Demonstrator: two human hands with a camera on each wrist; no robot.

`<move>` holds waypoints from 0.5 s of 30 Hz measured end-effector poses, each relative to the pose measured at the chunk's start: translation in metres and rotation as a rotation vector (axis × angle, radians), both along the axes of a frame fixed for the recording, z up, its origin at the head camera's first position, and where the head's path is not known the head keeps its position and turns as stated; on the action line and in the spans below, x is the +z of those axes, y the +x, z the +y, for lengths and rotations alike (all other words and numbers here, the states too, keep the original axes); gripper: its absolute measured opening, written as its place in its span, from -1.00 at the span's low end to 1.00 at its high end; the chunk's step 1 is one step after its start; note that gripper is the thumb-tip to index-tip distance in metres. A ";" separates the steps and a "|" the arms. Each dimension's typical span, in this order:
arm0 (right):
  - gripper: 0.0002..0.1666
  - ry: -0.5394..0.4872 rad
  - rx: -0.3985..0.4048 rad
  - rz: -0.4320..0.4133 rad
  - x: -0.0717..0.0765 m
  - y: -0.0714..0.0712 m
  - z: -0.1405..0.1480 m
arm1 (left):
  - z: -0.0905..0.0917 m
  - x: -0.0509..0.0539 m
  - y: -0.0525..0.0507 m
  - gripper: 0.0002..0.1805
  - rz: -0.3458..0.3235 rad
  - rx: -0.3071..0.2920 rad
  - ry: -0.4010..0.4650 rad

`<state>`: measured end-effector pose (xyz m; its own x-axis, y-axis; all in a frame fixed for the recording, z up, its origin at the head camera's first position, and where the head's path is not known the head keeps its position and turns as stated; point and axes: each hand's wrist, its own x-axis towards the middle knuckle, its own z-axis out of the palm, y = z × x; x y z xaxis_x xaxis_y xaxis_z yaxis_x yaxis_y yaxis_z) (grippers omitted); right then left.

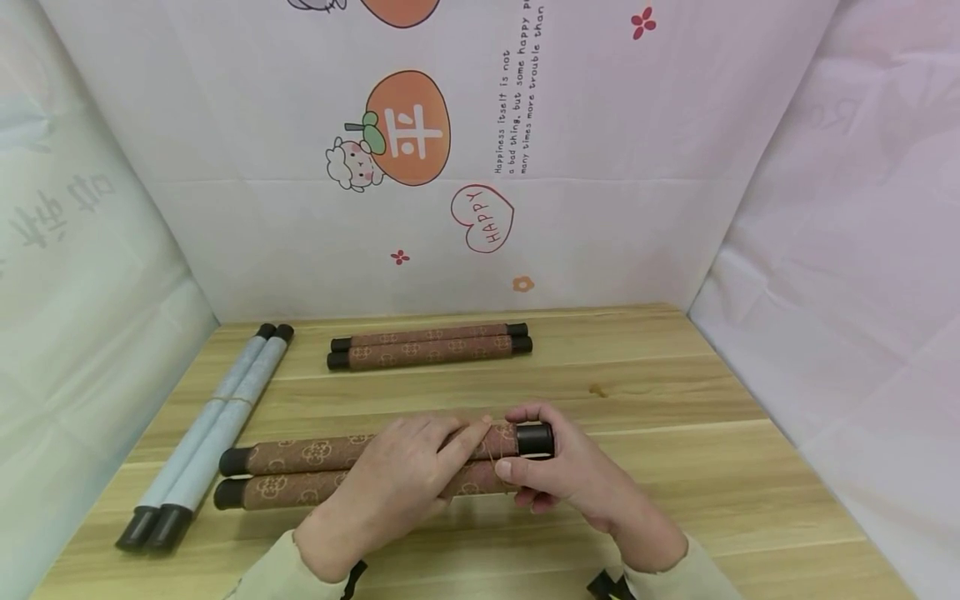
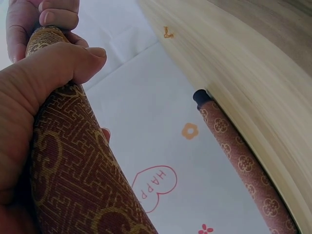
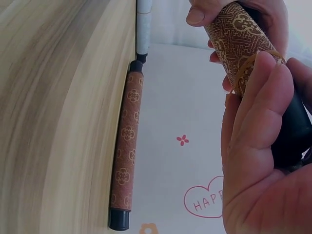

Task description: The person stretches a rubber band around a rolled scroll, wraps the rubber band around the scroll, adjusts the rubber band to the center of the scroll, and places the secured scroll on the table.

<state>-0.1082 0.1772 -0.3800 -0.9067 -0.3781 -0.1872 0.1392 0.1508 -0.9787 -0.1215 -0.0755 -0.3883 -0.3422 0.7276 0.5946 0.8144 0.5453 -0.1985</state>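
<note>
A pair of brown scrolls [image 1: 300, 452] with gold patterns and black end knobs lies side by side across the front of the table. My left hand [image 1: 408, 467] grips them near the middle, thumb and fingers wrapped round the cloth in the left wrist view. Around their right end runs a thin tan rubber band [image 3: 245, 67]. My right hand [image 1: 566, 467] curls over that end, thumb on the near side and fingers on the far side, its fingertips on the band. The right-end knob of the nearer scroll is hidden by this hand.
A second pair of brown scrolls [image 1: 427, 352] lies near the back edge. On the left, two pale blue scrolls [image 1: 217, 417] are bound by a band. A small crumpled rubber band [image 1: 597, 390] rests right of centre. White printed cloth [image 1: 600, 208] walls the back and sides.
</note>
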 end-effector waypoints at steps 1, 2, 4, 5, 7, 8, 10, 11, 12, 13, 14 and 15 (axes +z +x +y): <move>-0.14 0.000 0.000 0.001 0.000 0.000 0.000 | 0.000 0.000 0.000 -0.28 -0.009 0.002 -0.001; -0.14 0.002 -0.001 0.000 -0.001 0.000 0.000 | 0.000 -0.001 0.000 -0.28 -0.015 0.003 -0.002; -0.13 0.005 -0.001 0.000 -0.002 0.000 0.000 | 0.000 -0.002 0.001 -0.27 -0.027 0.008 -0.006; -0.13 0.004 0.000 -0.001 -0.002 0.000 0.000 | 0.000 -0.002 0.001 -0.26 -0.031 0.010 -0.007; -0.11 0.000 0.002 -0.002 -0.003 0.000 -0.001 | -0.001 -0.003 0.000 -0.22 -0.040 0.015 -0.010; -0.10 -0.003 0.002 -0.003 -0.003 0.000 -0.001 | -0.001 -0.003 0.000 -0.19 -0.043 0.018 -0.014; -0.05 -0.009 0.003 0.003 -0.004 0.000 -0.001 | -0.002 -0.004 0.000 -0.12 -0.053 0.026 -0.023; -0.01 -0.012 0.002 0.006 -0.005 -0.001 -0.001 | -0.002 -0.004 0.000 -0.08 -0.057 0.029 -0.029; 0.02 -0.012 0.000 0.011 -0.005 -0.001 -0.002 | -0.002 -0.004 0.000 -0.05 -0.061 0.031 -0.034; 0.06 -0.011 -0.003 0.015 -0.006 -0.001 -0.002 | -0.002 -0.004 0.000 -0.01 -0.066 0.033 -0.037; 0.10 -0.010 -0.007 0.021 -0.006 0.000 -0.002 | -0.002 -0.004 -0.001 0.02 -0.069 0.033 -0.040; 0.13 -0.008 -0.010 0.023 -0.006 0.000 -0.002 | -0.002 -0.004 -0.001 0.03 -0.073 0.033 -0.041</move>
